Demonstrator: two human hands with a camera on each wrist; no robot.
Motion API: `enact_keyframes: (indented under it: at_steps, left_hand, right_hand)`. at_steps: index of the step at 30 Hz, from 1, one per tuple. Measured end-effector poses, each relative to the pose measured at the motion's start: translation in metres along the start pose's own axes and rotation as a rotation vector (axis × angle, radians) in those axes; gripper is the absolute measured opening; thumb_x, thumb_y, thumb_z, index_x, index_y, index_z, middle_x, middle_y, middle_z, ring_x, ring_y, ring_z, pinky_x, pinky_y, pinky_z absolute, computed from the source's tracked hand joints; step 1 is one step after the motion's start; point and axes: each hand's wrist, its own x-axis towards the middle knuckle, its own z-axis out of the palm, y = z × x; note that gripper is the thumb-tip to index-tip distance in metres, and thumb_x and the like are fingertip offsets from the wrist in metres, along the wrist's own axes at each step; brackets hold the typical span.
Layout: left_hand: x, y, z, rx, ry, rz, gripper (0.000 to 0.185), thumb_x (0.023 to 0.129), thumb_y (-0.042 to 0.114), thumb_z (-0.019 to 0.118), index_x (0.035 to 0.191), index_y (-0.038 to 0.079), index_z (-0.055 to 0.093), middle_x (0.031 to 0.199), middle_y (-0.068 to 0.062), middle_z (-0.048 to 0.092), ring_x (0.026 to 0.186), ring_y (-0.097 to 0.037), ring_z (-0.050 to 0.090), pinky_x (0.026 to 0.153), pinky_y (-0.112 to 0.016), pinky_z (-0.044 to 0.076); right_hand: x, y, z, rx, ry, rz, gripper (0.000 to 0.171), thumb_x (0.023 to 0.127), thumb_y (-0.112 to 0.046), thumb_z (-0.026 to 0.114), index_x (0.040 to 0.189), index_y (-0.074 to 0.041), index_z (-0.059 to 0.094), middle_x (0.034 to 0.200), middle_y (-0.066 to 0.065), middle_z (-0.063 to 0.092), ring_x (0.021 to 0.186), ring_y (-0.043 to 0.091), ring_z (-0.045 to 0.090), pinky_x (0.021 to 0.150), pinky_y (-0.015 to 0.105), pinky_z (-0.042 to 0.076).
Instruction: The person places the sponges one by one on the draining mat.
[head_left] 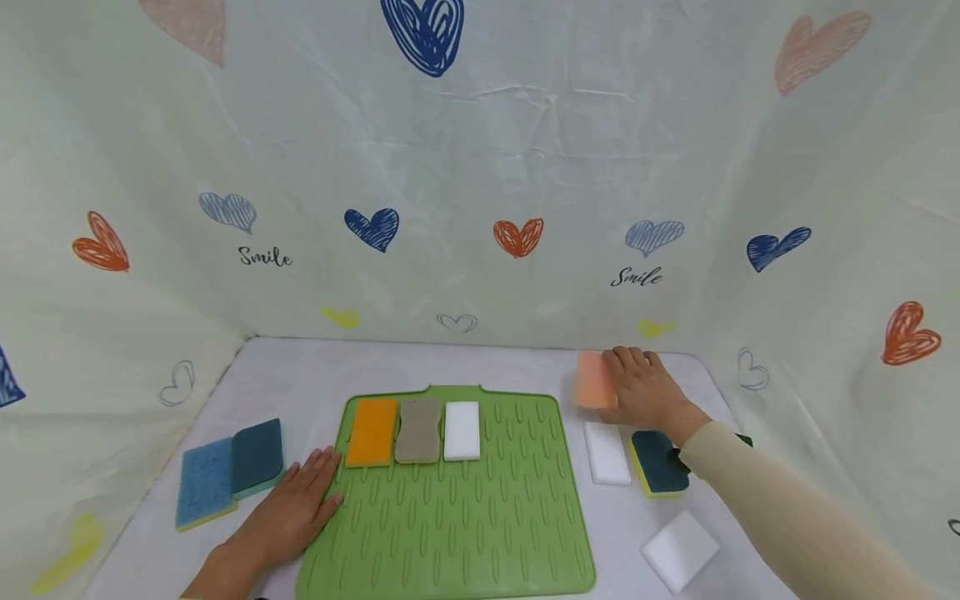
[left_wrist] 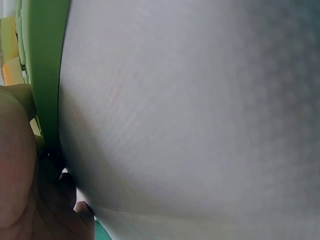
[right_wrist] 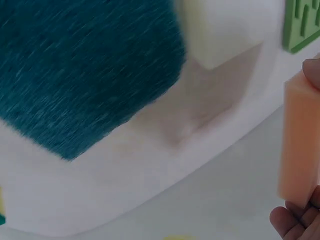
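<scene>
My right hand (head_left: 643,387) pinches the peach sponge (head_left: 595,380) just past the mat's (head_left: 480,533) far right corner, off the mat. In the right wrist view the sponge (right_wrist: 299,145) stands on edge, with a fingertip at its top and my thumb under its lower end; I cannot tell whether it touches the table (head_left: 300,367).

My left hand (head_left: 288,508) lies flat, fingers straight and close together, at the mat's left edge. The fingertips rest on the green rim, and the palm lies on the table beside it. The left wrist view shows only the mat's edge (left_wrist: 45,75) and cloth, blurred.

On the mat, along its far edge, three sponges lie side by side: orange (head_left: 371,431), then grey (head_left: 418,429), then white (head_left: 461,431).

Right of the mat lies a white block (head_left: 607,452), and just beyond it a dark teal pad (head_left: 658,462) under my right wrist. Another white block (head_left: 679,550) sits nearer me, off the mat's near right corner. Left of the mat, beyond my left hand, a blue sponge (head_left: 204,482) and a teal sponge (head_left: 257,457) lie touching.
</scene>
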Motion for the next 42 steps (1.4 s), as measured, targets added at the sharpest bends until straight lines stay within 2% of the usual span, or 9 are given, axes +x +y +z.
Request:
enact_keyframes:
  at_steps: [5,8,12,18,23,34,42]
  left_hand:
    - [0.001,0.001,-0.001,0.005,0.005,0.010,0.066,0.108,0.036,0.060,0.158,-0.004,0.043,0.163,-0.024,0.044,0.152,-0.046,0.038,0.121,-0.066,0.034]
    - [0.001,0.000,0.000,-0.005,0.004,0.005,0.066,0.108,0.036,0.060,0.159,-0.003,0.043,0.164,-0.024,0.043,0.153,-0.046,0.037,0.121,-0.066,0.033]
    - [0.001,-0.001,0.001,-0.009,-0.005,-0.003,0.067,0.108,0.036,0.060,0.159,-0.003,0.042,0.164,-0.024,0.042,0.154,-0.047,0.036,0.121,-0.067,0.032]
    - [0.001,-0.001,0.000,-0.018,-0.007,-0.001,0.067,0.108,0.036,0.060,0.159,-0.004,0.041,0.164,-0.025,0.042,0.153,-0.047,0.037,0.121,-0.068,0.031]
    - [0.001,0.000,0.000,-0.013,-0.008,-0.002,0.067,0.108,0.036,0.060,0.159,-0.005,0.041,0.164,-0.025,0.042,0.153,-0.048,0.037,0.120,-0.068,0.032]
    - [0.001,0.003,-0.002,0.000,-0.010,0.001,0.067,0.108,0.035,0.060,0.158,-0.004,0.042,0.163,-0.025,0.043,0.152,-0.048,0.038,0.121,-0.067,0.034]
    - [0.001,0.004,-0.002,-0.004,-0.010,0.000,0.067,0.108,0.036,0.060,0.159,-0.004,0.042,0.164,-0.024,0.043,0.153,-0.047,0.038,0.120,-0.067,0.034]
  right_hand:
    - [0.016,-0.033,-0.004,0.032,0.008,-0.066,0.085,0.080,-0.058,0.075,0.136,0.003,0.054,0.130,0.021,0.059,0.116,0.040,0.059,0.098,0.059,0.052]
    - [0.024,-0.052,-0.006,0.043,0.005,-0.103,0.087,0.080,-0.061,0.074,0.137,0.002,0.055,0.130,0.018,0.060,0.117,0.036,0.059,0.098,0.056,0.052]
    - [0.032,-0.076,-0.009,0.065,-0.043,-0.141,0.091,0.082,-0.066,0.072,0.142,0.000,0.053,0.134,0.015,0.059,0.121,0.033,0.058,0.100,0.054,0.051]
    - [0.042,-0.100,-0.008,0.108,-0.098,-0.181,0.087,0.083,-0.063,0.068,0.144,-0.003,0.053,0.138,0.013,0.059,0.122,0.031,0.058,0.099,0.053,0.052]
    - [0.047,-0.114,-0.005,0.162,-0.157,-0.186,0.085,0.083,-0.059,0.067,0.145,-0.003,0.052,0.140,0.013,0.059,0.125,0.030,0.057,0.101,0.054,0.051]
    - [0.052,-0.129,0.004,0.219,-0.258,-0.169,0.086,0.085,-0.064,0.065,0.149,-0.008,0.050,0.144,0.011,0.057,0.129,0.029,0.055,0.106,0.053,0.049]
    - [0.052,-0.134,0.006,0.237,-0.283,-0.166,0.087,0.086,-0.064,0.066,0.149,-0.007,0.049,0.145,0.013,0.057,0.130,0.029,0.054,0.107,0.053,0.048]
